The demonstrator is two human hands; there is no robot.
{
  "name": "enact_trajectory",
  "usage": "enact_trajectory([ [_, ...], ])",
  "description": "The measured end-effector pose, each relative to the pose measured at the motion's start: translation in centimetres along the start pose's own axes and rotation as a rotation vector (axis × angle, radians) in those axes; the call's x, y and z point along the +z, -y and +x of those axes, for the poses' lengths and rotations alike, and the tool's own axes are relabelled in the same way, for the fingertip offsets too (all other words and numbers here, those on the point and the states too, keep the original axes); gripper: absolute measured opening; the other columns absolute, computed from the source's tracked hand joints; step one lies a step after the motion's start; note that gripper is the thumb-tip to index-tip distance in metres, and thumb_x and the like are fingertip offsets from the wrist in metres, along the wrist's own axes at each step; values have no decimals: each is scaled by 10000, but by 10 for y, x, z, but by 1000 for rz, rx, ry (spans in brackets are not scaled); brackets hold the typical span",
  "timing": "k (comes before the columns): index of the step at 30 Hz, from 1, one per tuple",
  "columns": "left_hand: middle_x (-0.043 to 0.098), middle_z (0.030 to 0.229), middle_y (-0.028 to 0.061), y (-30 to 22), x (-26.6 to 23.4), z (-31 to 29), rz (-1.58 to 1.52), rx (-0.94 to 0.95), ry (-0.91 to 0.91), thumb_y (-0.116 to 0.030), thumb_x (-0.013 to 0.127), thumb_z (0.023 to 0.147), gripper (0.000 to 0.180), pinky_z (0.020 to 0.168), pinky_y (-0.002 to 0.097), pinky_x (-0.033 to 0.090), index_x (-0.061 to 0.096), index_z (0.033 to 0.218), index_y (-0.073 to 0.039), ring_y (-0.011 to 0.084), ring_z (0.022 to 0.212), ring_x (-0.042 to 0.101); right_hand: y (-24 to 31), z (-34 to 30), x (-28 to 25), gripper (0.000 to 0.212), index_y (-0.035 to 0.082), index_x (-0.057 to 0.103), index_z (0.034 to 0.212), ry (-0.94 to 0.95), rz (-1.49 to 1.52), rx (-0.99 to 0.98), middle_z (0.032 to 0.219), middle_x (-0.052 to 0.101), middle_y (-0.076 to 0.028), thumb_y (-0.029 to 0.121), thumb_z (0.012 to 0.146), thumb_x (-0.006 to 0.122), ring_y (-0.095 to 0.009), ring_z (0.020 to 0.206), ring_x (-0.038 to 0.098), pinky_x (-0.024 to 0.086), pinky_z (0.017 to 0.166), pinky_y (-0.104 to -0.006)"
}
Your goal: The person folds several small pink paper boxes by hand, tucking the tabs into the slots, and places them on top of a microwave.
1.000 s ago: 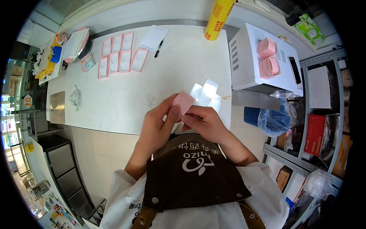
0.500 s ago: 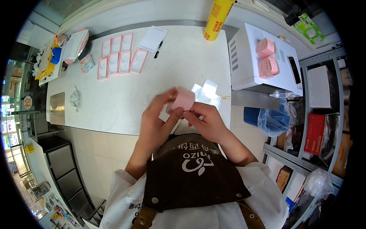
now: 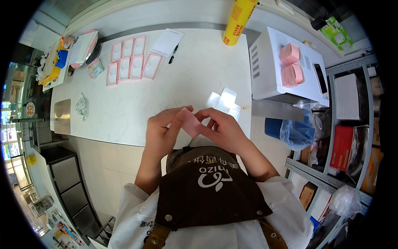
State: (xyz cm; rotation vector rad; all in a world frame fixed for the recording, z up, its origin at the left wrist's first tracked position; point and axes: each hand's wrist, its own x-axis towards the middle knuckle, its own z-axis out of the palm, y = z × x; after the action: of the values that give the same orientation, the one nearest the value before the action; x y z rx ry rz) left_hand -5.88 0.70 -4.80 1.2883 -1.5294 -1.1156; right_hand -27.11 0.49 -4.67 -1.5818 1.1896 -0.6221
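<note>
A small pink card piece (image 3: 191, 124) is held between my two hands, in front of my apron at the table's near edge. My left hand (image 3: 165, 126) pinches it from the left, fingers curled over its upper edge. On the other side my right hand (image 3: 222, 126) grips its right edge between thumb and fingers. Just beyond my right hand lies an unfolded white carton (image 3: 227, 99) on the white table (image 3: 178, 79). Several pink-edged trays (image 3: 136, 66) with round white hollows lie in two rows at the far left.
Past the trays are a white sheet (image 3: 167, 42) and a black pen (image 3: 173, 54). A yellow roll (image 3: 237, 25) stands at the back edge. Right of the table, a white microwave (image 3: 269, 58) carries pink card stacks (image 3: 292, 74). A crumpled clear bag (image 3: 82, 107) lies at left.
The pink piece has come lower and slightly left, turning from a curved, upright band to a tilted, flatter shape. My left hand has moved down and left with it; my right hand has shifted slightly.
</note>
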Motion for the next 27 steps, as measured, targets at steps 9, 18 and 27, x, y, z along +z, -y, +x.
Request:
enact_trajectory([
  [9, 530, 1497, 164, -2, -5, 9, 417, 334, -69, -118, 716, 907, 524, 1086, 434, 451, 574, 1401, -15, 366, 1351, 520, -20, -4, 8, 179, 6, 592, 1150, -30, 202, -183, 979, 652, -48, 20, 979, 646, -109, 827, 631, 495, 741, -252],
  [18, 580, 1451, 150, -4, 7, 3, 355, 428, 81, -181, 693, 930, 475, 1107, 484, 426, 609, 1374, -35, 405, 1358, 516, -21, -5, 19, 236, 28, 537, 1190, -124, 369, -298, 1084, 641, -88, -6, 974, 629, -173, 931, 655, 522, 798, -308],
  [27, 634, 1370, 198, 4, 0, -1, -105, 222, -3, -112, 603, 997, 329, 1089, 460, 445, 651, 1305, -10, 387, 1296, 587, -14, 0, 15, 275, 26, 515, 1196, -134, 310, -216, 1099, 616, -74, -38, 958, 636, -136, 939, 628, 508, 837, -285],
])
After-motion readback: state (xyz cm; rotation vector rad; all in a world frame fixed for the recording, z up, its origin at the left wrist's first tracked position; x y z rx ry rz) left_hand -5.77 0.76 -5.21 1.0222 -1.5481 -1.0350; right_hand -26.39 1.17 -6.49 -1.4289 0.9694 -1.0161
